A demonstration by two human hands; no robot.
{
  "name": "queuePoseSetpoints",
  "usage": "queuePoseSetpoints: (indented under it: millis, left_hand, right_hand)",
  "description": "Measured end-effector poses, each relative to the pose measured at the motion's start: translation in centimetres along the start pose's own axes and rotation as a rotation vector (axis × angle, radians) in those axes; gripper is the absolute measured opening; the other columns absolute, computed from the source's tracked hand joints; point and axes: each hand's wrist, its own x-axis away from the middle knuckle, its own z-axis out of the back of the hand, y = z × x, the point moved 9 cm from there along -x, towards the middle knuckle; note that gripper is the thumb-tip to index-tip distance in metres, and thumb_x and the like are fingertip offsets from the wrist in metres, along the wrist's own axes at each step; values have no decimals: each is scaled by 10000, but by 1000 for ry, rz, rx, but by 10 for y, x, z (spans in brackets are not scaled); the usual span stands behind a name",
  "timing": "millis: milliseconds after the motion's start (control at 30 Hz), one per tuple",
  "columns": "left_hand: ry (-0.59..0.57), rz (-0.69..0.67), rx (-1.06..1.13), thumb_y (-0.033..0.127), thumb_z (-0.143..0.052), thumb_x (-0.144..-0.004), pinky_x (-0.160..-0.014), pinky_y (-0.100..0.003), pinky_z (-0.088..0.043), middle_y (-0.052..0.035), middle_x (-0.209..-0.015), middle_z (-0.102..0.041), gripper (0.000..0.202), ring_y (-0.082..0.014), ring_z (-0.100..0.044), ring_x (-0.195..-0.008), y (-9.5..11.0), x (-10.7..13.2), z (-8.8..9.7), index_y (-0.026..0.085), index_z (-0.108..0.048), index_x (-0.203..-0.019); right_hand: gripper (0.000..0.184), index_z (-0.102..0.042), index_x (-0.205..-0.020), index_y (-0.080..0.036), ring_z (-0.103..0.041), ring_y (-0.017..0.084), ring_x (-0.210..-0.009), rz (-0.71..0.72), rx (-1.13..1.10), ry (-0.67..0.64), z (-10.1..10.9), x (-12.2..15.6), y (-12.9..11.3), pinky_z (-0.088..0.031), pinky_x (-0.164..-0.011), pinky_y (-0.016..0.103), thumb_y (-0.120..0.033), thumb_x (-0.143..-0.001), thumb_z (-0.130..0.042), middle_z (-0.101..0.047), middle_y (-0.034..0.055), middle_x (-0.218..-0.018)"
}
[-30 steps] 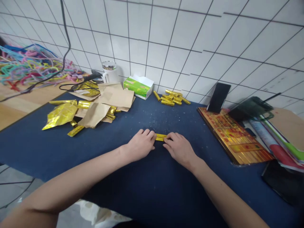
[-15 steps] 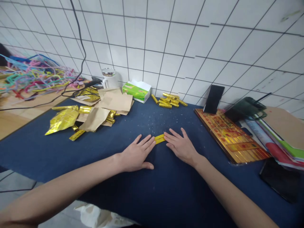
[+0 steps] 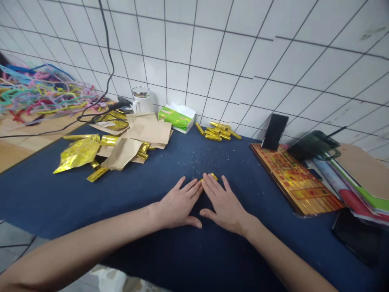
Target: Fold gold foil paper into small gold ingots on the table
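Both my hands lie flat on the dark blue table covering, over a narrow strip of folded gold foil paper (image 3: 214, 177). My left hand (image 3: 180, 202) has its fingers stretched out, with the tips at the strip's left end. Across the strip rests my right hand (image 3: 223, 202), fingers extended and hiding most of the gold; only its right end shows clearly. The fingertips of the two hands meet or nearly meet. Behind them, against the wall, is a small pile of rolled gold paper pieces (image 3: 217, 132).
To the left lie brown paper sheets (image 3: 148, 129) and crumpled gold foil paper (image 3: 77, 154). A tissue pack (image 3: 176, 117) and a white mug (image 3: 142, 101) stand by the wall. On the right, a phone (image 3: 274, 132) leans upright on a stack of gold-red printed sheets (image 3: 298, 178).
My right hand has slid left along the gold strip and now covers most of it, its fingers close against the left hand's. The left hand has barely shifted.
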Motion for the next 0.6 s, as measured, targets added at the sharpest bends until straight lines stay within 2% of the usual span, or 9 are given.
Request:
queuePoseSetpoints:
  millis: [100, 300, 467, 600]
  left_hand:
    - [-2, 2, 18, 740, -225, -715, -1020, -518, -130, -170, -1391, -276, 919, -300, -210, -1289, -2, 1, 0, 80, -211, -1353]
    - [-9, 0, 20, 725, -253, -726, -1021, -536, -97, -142, -1385, -305, 863, -296, -213, -1289, -5, 2, -2, 126, -240, -1347]
    - [-18, 10, 31, 713, -243, -740, -1021, -549, -71, -144, -1393, -286, 844, -298, -189, -1298, -6, 2, -2, 125, -247, -1345]
    - [-71, 29, 73, 694, -312, -742, -1016, -557, -91, -131, -1412, -242, 832, -296, -154, -1309, -8, 4, -5, 141, -214, -1356]
  right_hand:
    - [793, -116, -1384, -103, -73, 252, -1323, 15, -33, -52, -7, -3, -5, -82, -1045, 518, -630, -808, -252, -151, 141, -1438]
    - [723, -137, -1382, -127, -94, 216, -1323, -122, -30, -92, -15, 1, 25, -121, -1051, 480, -597, -837, -214, -132, 110, -1446]
    - [701, -158, -1380, -152, -109, 244, -1320, -150, -5, -84, -13, 2, 28, -93, -1037, 533, -595, -838, -202, -164, 90, -1442]
    - [690, -182, -1378, -177, -115, 272, -1316, -168, 9, -74, -11, 3, 27, -84, -1021, 569, -602, -836, -193, -190, 78, -1437]
